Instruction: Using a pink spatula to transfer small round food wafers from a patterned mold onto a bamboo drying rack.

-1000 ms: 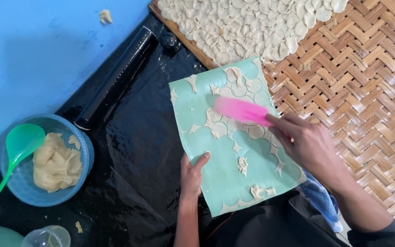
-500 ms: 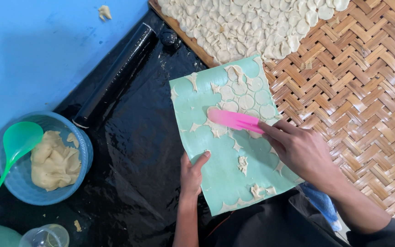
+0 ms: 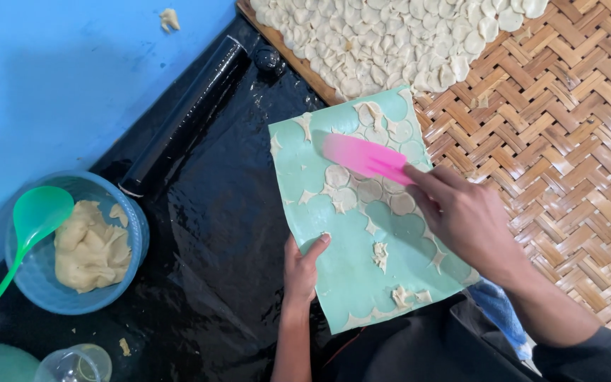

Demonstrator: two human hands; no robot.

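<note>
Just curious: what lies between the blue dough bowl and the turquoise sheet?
Only bare, shiny black plastic sheeting between the bowl and the turquoise sheet, in the head view.

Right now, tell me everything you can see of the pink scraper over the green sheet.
The pink scraper is a flat, smooth blade with a rounded tip, plastic by its look and slightly blurred. The right hand grips its near end, so any handle is hidden. It lies low and slanted over the upper part of the green sheet, tip toward the sheet's far left, among thin round dough discs. Whether the blade touches the sheet cannot be told.
</note>
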